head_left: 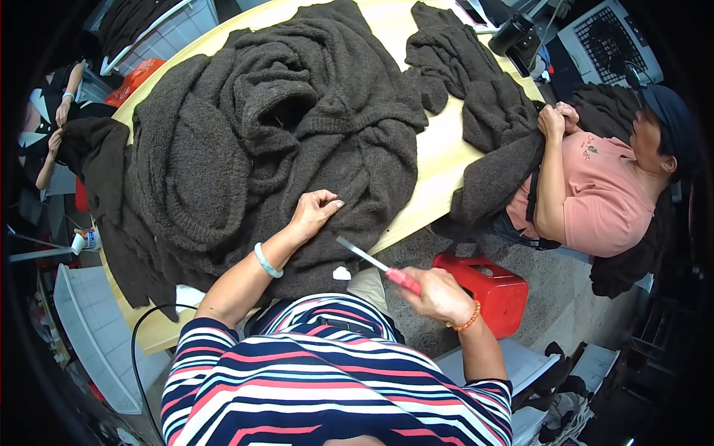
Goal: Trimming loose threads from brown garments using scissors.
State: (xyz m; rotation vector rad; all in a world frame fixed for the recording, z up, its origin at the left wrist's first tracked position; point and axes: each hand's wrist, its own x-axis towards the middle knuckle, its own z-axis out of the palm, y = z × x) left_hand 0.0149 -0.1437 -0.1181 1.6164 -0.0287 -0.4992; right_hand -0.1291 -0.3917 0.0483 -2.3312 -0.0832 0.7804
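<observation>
Dark-brown knitwear (327,160) lies heaped on the bench (439,165), my left hand (314,214) over it; whether its fingers pinch anything, I cannot tell. My right hand (440,294) is clamped round a red-handled tool (402,280); a careless swing could snag the knitwear.

Down on the grey floor (550,286) there's a red stool (502,293), near the yellow table (446,160). Over to the right I see someone in a pink shirt (606,197) and dark cap (673,123), with a keyboard (610,41) beyond. Off left: a white crate (97,334), a black cable (134,357).
</observation>
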